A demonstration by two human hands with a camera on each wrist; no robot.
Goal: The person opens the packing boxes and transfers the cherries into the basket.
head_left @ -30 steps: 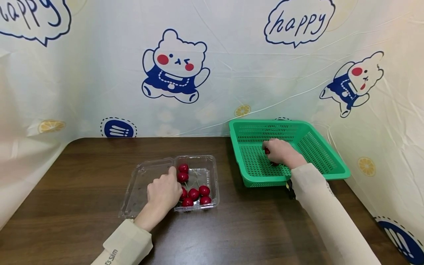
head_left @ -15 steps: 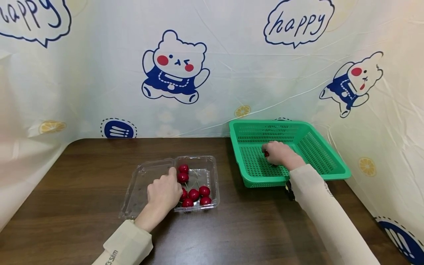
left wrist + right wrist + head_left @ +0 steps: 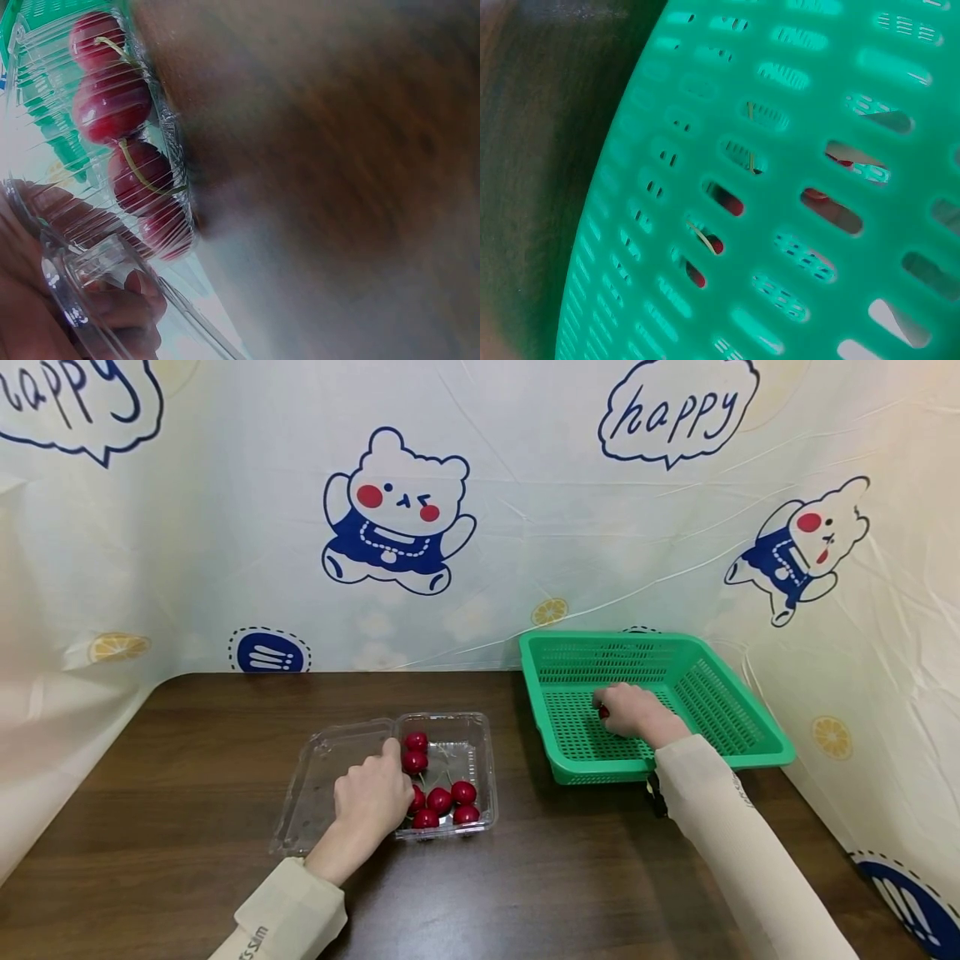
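Observation:
My left hand (image 3: 372, 793) grips the hinge side of a clear plastic clamshell box (image 3: 486, 768). In the left wrist view, its fingers (image 3: 124, 311) curl at the plastic edge. Several dark red cherries (image 3: 439, 800) with green stems lie in the box, mostly along its near side and left side. Inside the green basket (image 3: 558, 767), my right hand (image 3: 633, 710) pinches a cherry (image 3: 603, 712) low over the slotted floor. The right wrist view looks through the basket's wall, where red cherries (image 3: 696, 275) and a stem show in the slots.
The box's lid (image 3: 318, 777) lies folded out to the left on the brown wooden table (image 3: 187, 793). The basket stands at the back right, against a printed curtain (image 3: 562, 510) that hangs behind and at both sides.
My right hand has sunk slightly toward the basket's floor with the cherry. Another dark red cherry below that hand has gone from sight behind it. The left hand stays on the box.

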